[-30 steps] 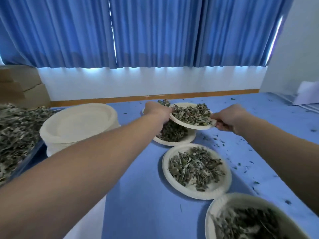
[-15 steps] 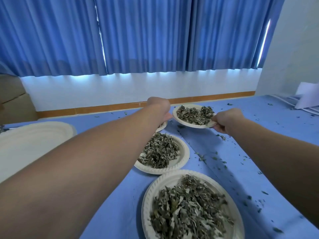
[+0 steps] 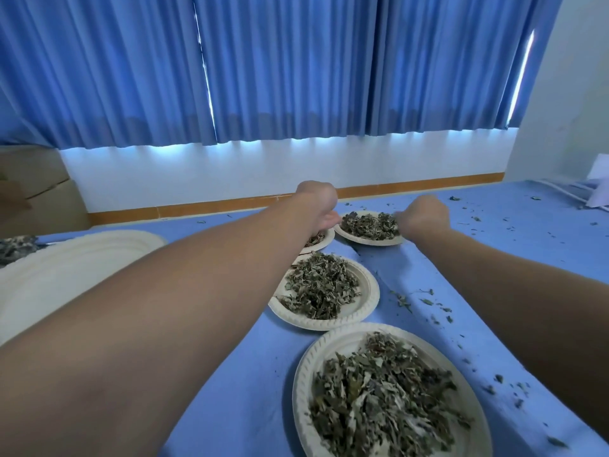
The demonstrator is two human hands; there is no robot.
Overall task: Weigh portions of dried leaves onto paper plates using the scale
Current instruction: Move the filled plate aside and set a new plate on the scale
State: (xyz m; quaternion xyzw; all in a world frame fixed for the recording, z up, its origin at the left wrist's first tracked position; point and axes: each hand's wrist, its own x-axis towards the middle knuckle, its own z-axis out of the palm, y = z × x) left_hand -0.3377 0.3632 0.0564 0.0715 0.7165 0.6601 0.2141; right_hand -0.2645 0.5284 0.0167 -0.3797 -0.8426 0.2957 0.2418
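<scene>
both arms reach out to 12 o'clock over the blue table (image 3: 250, 407). the far plate (image 3: 369, 241) sits between the two hands, carrying a low heap of dried leaves (image 3: 369, 225). whether its base touches the cloth or hangs just above it cannot be told.

left hand (image 3: 318, 206): at the plate's 9 o'clock edge, seen from the back. the thumb (image 3: 331, 222) lies on top of the rim, the other fingers curl under and out of sight; it reads as a pinch on the rim.

right hand (image 3: 423, 216): at the plate's 3 o'clock edge, knuckles up. the fingers (image 3: 400, 216) are curled over the rim but smeared by blur, so whether they clamp it or merely touch cannot be told.

other filled plates:
- fourth plate (image 3: 326, 239), just beside the far plate at its 8 o'clock, mostly hidden under the left wrist.
- middle plate (image 3: 369, 291), at 6 o'clock from the far plate, heaped with leaves.
- near plate (image 3: 303, 374), closest to the person, also heaped.

a stack of empty plates (image 3: 82, 258) stands at 9 o'clock, with a loose leaf pile (image 3: 16, 249) beyond it at the frame edge. leaf crumbs (image 3: 428, 301) dot the cloth at 3 o'clock. blue curtains (image 3: 263, 77) hang behind, and cardboard boxes (image 3: 33, 192) stand at 10 o'clock.
</scene>
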